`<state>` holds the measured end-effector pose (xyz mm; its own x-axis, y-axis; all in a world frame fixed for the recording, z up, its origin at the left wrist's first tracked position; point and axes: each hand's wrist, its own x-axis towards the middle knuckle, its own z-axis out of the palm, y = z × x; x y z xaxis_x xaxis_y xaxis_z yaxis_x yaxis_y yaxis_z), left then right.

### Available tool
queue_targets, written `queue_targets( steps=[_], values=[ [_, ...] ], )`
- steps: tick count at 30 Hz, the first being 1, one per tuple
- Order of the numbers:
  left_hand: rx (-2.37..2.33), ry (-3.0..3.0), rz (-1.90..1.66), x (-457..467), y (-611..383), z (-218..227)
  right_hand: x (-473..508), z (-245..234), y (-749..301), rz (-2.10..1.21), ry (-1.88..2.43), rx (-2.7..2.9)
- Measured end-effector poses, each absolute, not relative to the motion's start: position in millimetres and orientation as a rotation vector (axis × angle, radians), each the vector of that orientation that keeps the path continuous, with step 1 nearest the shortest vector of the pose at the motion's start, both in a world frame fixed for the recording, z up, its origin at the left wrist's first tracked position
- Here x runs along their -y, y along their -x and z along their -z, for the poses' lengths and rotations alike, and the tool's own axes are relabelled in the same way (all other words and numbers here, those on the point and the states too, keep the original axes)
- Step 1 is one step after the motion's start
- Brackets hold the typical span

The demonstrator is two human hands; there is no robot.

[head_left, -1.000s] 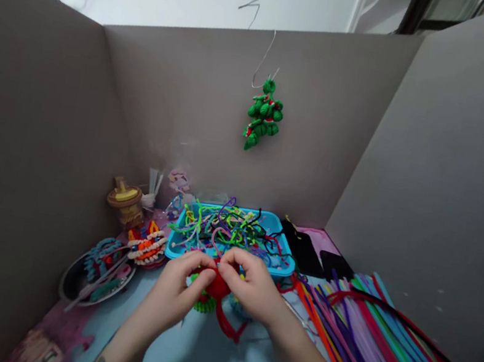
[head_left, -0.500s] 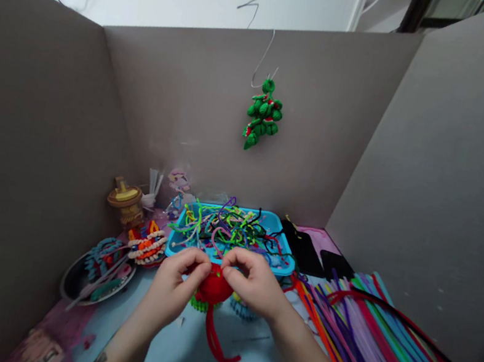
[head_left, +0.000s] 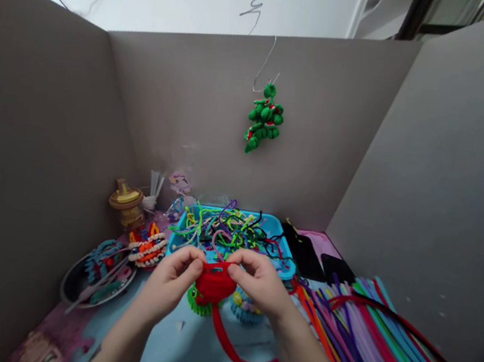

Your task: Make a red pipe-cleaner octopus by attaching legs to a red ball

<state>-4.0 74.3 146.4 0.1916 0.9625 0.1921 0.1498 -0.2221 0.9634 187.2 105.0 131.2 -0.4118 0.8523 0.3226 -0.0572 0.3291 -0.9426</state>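
Note:
Between my hands is a red pipe-cleaner piece (head_left: 215, 285), rounded in the middle, with a narrow gap along its top edge and two long loose ends trailing down to the right. My left hand (head_left: 179, 273) pinches its upper left side. On the upper right, my right hand (head_left: 255, 280) grips it between thumb and fingers. Behind and below it, a green fuzzy piece with an eye (head_left: 196, 304) shows in part. A blue fuzzy piece with yellow dots (head_left: 245, 310) sits partly behind my right hand.
A blue tray (head_left: 287, 268) of tangled pipe-cleaner scraps stands behind my hands. Long coloured pipe cleaners (head_left: 399, 352) lie at right. At left are a metal bowl (head_left: 68, 288), an orange-and-cream fuzzy piece (head_left: 148, 247) and a brown container (head_left: 126, 201). A green ornament (head_left: 264, 119) hangs from the grey board.
My hands have drawn slightly apart, and the gap at the red piece's top looks wider. Its loose ends have swung to the right. The whole view has shifted a little.

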Motion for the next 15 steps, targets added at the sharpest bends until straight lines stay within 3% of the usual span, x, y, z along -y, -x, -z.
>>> queue_targets(
  steps=[15],
  values=[
    [-1.243,-1.857,-1.081,-66,-7,-158,-96,-142,-182,-1.128,0.823,1.705]
  ],
)
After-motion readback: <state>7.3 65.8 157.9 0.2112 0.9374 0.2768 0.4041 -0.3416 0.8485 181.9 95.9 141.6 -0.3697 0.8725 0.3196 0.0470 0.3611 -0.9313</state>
